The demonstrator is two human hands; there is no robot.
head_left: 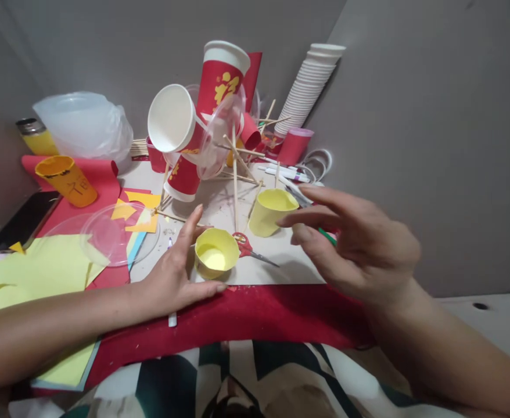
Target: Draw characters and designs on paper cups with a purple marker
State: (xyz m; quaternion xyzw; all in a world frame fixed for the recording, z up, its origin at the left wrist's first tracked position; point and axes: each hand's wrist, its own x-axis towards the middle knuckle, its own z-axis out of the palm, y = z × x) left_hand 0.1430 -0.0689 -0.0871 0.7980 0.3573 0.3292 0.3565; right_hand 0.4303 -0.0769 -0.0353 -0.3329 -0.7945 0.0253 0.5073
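Note:
A small yellow paper cup (215, 255) stands near the table's front edge. My left hand (174, 261) curves around its left side, thumb in front and fingers behind, the index finger raised. Just behind it to the right is a second yellow paper cup (270, 215), slightly tilted. My right hand (355, 244) hovers beside this second cup, fingers bent and a gap between thumb and forefinger, with nothing visible held. Red-handled scissors (248, 247) lie between the two cups. Whether the right fingertips touch the second cup, I cannot tell.
Behind stands a structure of wooden sticks (235, 180), red-and-white paper cups (172, 119) and clear plastic lids. A tall stack of white cups (309, 87) leans at the back right. Leftward lie yellow paper (32, 267), an orange cup (69, 183) and a phone (24, 223).

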